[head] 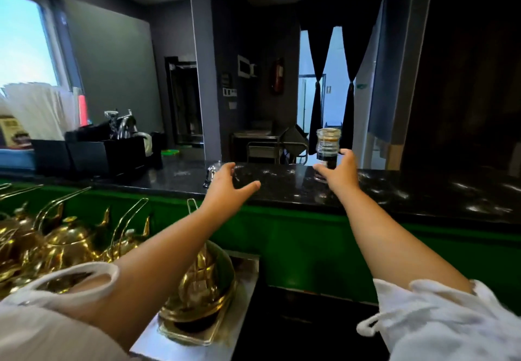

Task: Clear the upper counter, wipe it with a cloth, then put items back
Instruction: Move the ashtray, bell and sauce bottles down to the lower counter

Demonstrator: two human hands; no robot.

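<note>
Left hand (225, 184) and right hand (337, 176) are spread, grasping nothing; a hasty grab may tip the jar (328, 146) off the surface (282, 183).

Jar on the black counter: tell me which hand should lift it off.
Right. The right hand is at the jar, thumb and fingers spread either side of it. The left hand hovers open farther along the counter, by the silver bell.

Upper counter (282, 183): black speckled stone, glossy
Left end: black boxes (104, 154) stood in a row
Middle: silver bell (210, 173) sat near the front edge
Right: jar (327, 146), base hidden
Lower counter (158, 346): gold teapots (67, 245) stood crowded together
</note>
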